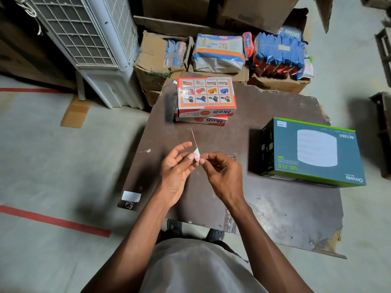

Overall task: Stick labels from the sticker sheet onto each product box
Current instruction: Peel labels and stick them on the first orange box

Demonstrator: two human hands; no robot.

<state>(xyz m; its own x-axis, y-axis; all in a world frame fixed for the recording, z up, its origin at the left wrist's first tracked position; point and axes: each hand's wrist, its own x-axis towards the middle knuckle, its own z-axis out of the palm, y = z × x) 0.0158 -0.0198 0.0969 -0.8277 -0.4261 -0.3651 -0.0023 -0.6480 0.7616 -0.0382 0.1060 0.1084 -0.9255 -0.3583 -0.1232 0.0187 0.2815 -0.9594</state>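
Observation:
Over the middle of the dark board [285, 208] my left hand [175, 172] pinches a small sticker sheet [195, 149], seen almost edge-on and bent upward. My right hand [222, 174] pinches a white label with red print [197, 157] at the sheet's lower corner. Two orange and white Ikon boxes [206, 100] are stacked at the far side of the board. A teal Omada Wi-Fi box [313, 153] lies to the right, with a small white label [281, 124] on its far left corner.
A white air cooler [88, 39] stands at the back left. Cardboard cartons with blue and red packets [279, 56] line the far edge. Red tape [55, 220] marks the floor at the left. A white paper scrap [131, 196] lies on the board's near left corner.

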